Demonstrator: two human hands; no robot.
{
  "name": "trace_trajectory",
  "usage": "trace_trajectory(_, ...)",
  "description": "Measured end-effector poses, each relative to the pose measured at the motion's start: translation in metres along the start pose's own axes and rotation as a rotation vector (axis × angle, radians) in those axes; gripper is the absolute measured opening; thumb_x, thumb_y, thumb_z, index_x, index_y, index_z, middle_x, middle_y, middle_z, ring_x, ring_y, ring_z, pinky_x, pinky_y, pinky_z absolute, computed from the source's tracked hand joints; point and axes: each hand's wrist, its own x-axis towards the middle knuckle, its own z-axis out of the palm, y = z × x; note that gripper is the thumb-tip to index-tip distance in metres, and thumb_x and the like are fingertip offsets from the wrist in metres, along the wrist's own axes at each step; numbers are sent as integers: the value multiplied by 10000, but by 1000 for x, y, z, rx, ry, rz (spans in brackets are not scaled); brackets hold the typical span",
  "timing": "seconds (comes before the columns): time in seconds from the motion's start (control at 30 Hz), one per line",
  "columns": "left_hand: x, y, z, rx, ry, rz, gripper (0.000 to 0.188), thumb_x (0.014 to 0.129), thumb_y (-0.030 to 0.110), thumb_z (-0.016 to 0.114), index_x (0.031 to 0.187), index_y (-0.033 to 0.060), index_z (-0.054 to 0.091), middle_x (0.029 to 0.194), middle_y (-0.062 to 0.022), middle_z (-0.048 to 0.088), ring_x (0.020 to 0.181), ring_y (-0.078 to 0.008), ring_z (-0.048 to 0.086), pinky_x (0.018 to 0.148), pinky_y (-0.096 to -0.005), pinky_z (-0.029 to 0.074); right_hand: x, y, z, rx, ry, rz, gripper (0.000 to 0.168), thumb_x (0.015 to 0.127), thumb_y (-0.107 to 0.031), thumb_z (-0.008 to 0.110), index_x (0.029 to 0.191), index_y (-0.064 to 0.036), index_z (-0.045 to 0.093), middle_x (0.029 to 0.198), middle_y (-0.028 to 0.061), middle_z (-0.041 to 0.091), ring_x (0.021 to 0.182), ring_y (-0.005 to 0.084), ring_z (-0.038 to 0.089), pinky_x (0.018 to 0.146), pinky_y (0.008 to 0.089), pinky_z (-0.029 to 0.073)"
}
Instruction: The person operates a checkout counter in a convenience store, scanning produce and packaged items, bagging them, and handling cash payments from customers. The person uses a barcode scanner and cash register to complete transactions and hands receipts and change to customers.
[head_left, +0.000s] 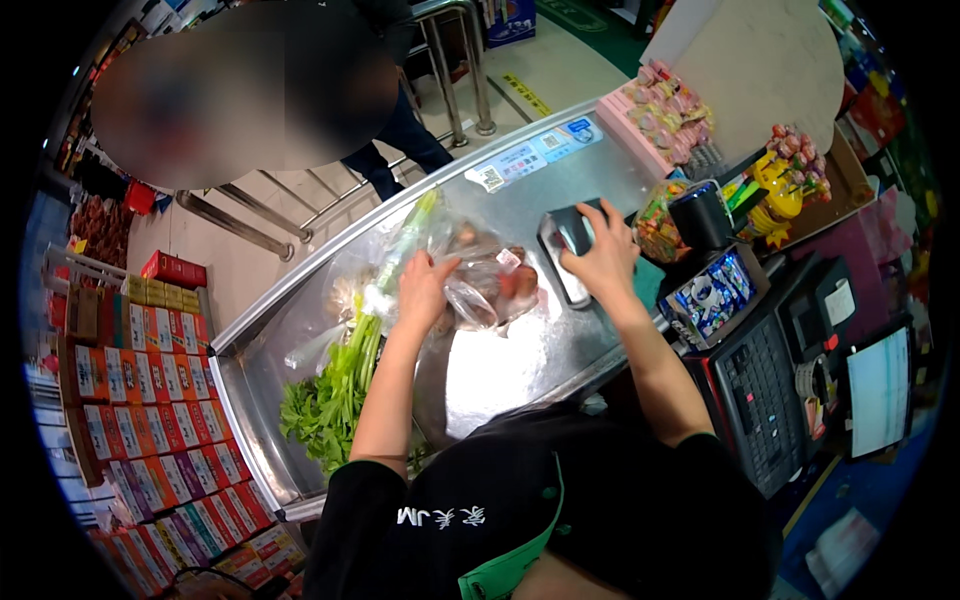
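Note:
My left hand (424, 289) rests on a clear plastic bag (480, 289) of produce, its fingers spread, beside a bunch of celery (360, 352) with green leaves. A white label is stuck on the bag, and reddish-brown items show through it. Further left lies another clear bag with pale contents (349, 296). My right hand (609, 251) grips the upper part of a black and white handheld device (566, 259), whose kind I cannot tell, over the metal counter (517, 367).
Candy displays (667, 112), a jar of sweets (660, 221) and a black scanner-like device (701, 214) stand at the right, near a keyboard (757, 405) and a screen (881, 390). Metal rails (450, 75) and a person in dark trousers (405, 142) are beyond the counter. Stacked boxes (157, 367) stand left.

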Motion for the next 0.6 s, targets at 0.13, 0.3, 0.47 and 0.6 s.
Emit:
trace_trajectory(0.13, 12, -15, -3, -197, 208, -10, 280, 707, -1, 555, 902, 127, 711, 838, -119, 500, 854, -292, 510, 750, -344, 421, -32, 17, -26, 189, -139, -131, 705, 611, -215, 689, 1287, -195, 490, 1398, 108, 355, 1261, 358, 352, 989, 502, 288)
trace_trajectory(0.3, 39, -28, -14, -592, 523, -186, 210, 645, -92, 533, 748, 36, 663, 857, -109, 518, 886, -283, 526, 788, -327, 422, -62, 11, -38, 130, -336, -381, 746, 592, -214, 720, 1300, -191, 487, 1405, 146, 352, 1237, 355, 375, 986, 465, 295)
trace_trajectory(0.47, 29, 21, -45, -520, 615, -102, 335, 672, -129, 449, 930, 17, 604, 1043, -148, 464, 1012, -287, 488, 894, -350, 395, -80, -4, -43, 29, -542, -648, 788, 577, -101, 725, 1315, -201, 469, 1429, 124, 350, 1229, 366, 367, 981, 461, 288)
trace_trajectory(0.6, -24, 79, -48, -492, 552, 84, 344, 691, -20, 514, 1023, 33, 583, 1134, -170, 444, 1098, -326, 450, 957, -416, 357, -81, -4, -46, -12, -623, -661, 772, 592, -72, 714, 1312, -202, 469, 1451, 91, 335, 1290, 368, 315, 1025, 507, 238)
